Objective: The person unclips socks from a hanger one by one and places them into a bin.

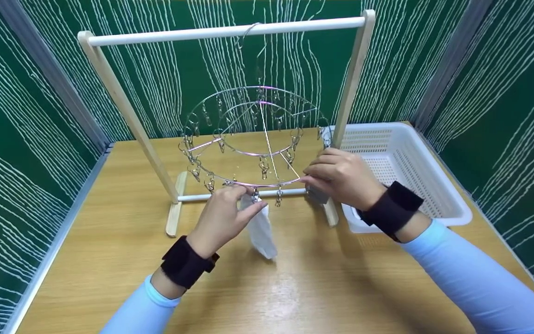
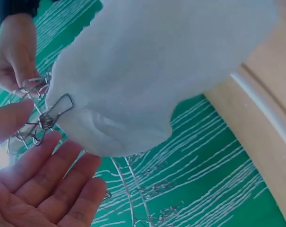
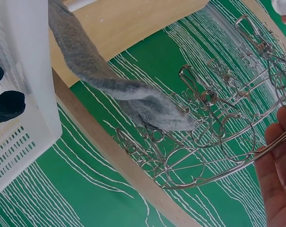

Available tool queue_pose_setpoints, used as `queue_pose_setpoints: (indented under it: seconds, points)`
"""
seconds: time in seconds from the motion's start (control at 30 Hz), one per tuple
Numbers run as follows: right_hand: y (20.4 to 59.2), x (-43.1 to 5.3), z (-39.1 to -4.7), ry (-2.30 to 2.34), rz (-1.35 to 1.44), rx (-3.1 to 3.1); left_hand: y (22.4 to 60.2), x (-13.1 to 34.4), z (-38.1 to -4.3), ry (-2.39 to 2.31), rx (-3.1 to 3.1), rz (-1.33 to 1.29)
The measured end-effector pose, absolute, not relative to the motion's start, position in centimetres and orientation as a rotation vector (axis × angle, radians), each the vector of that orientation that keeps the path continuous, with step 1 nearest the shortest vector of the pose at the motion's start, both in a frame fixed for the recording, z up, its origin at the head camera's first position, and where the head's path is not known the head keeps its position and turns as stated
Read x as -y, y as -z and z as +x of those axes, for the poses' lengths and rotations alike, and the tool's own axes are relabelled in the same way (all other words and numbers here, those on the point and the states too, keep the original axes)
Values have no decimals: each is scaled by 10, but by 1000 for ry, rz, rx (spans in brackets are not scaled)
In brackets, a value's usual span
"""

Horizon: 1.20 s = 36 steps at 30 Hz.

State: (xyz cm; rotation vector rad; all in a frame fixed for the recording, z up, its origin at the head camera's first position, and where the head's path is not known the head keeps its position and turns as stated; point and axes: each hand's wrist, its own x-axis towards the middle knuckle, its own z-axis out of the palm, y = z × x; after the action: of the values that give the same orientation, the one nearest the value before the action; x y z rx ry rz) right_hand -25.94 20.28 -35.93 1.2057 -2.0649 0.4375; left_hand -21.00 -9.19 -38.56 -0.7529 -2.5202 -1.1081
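A round metal clip hanger (image 1: 254,154), ringed with small wire clips, hangs by its hook from a white bar. A white sock (image 2: 114,80) dangles from one clip (image 2: 46,122) at its near rim. My left hand (image 1: 223,211) is at that clip, thumb and fingers spread apart on either side of it. My right hand (image 1: 343,178) holds the hanger's rim at the right, fingers curled at the wire in the right wrist view. A grey sock (image 3: 128,94) hangs from the hanger on that side, mostly hidden behind the right hand in the head view.
A wooden stand with a white top bar (image 1: 193,35) straddles the hanger. A white plastic basket (image 1: 452,204) sits on the table (image 1: 123,260) at the right, beside the stand's leg. Green walls with white lines (image 1: 26,120) enclose the table.
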Motion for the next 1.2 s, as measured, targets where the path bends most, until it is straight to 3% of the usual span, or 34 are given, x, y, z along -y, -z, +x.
queue_pose_setpoints:
  seconds: [0.8, 1.2]
  points:
    - [368, -210, -234, -777, 991, 1984, 384, 86, -208, 1011, 2406, -691]
    - [400, -209, -221, -774, 1019, 2079, 384, 87, -208, 1044, 2424, -669]
